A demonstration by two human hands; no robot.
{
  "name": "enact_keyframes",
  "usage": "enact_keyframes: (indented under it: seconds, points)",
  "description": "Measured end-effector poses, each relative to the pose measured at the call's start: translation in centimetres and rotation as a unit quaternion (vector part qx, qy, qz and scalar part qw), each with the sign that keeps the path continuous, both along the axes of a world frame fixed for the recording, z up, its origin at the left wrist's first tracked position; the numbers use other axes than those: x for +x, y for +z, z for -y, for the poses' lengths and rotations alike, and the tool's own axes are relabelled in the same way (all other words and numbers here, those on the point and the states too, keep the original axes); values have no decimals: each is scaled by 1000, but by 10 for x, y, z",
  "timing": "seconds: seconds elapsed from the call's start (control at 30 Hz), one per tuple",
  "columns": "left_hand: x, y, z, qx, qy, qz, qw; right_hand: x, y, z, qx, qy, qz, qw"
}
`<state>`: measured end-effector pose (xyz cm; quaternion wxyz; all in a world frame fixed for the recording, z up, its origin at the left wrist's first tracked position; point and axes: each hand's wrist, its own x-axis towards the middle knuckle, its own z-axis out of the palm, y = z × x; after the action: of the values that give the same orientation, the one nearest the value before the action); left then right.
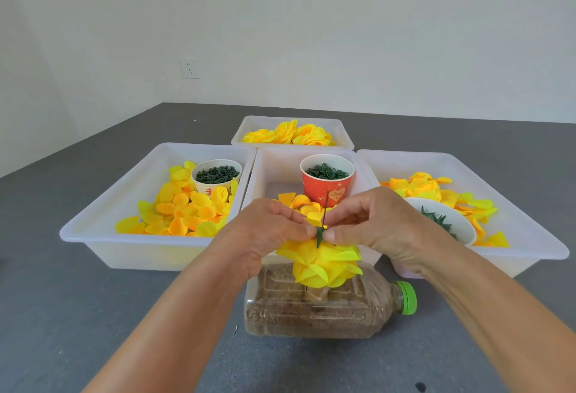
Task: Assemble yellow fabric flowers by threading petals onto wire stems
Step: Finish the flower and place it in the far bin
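A yellow fabric flower [321, 263] of stacked petals sits upside down on a thin dark wire stem [325, 207] that rises above it. A small green calyx piece [319, 235] sits on the wire at the top of the petals. My left hand [268, 230] and my right hand [371, 221] meet over the flower, and the fingertips of both pinch the green piece at the wire. The flower hangs just above a plastic bottle [311, 311] lying on its side, filled with brown grain, with a green cap.
Several white trays stand on the grey table: a left tray [103, 230] with loose yellow petals and a cup of green parts [216, 174], a middle tray with a red cup [327, 180], a right tray [530, 236] with petals and a white bowl [452, 221], a far tray [246, 130] with finished flowers.
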<state>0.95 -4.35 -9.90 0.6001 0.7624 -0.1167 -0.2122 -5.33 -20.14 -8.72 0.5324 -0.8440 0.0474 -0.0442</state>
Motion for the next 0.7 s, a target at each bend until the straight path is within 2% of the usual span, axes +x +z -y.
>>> enact_keyframes:
  seconds: [0.13, 0.3, 0.5, 0.7]
  points:
    - [-5, -2, -9, -15, -29, 32, 999, -2, 0, 1, -46, 23, 10, 999]
    - [-13, -4, -9, 8, -7, 97, 995, -3, 1, 0, -2, 58, 27, 998]
    - [-14, -3, -6, -5, -20, 75, 997, -4, 3, 1, 45, 71, 5, 996]
    - [-11, 2, -4, 8, -41, 46, 998, -5, 8, 3, -3, 61, -31, 998]
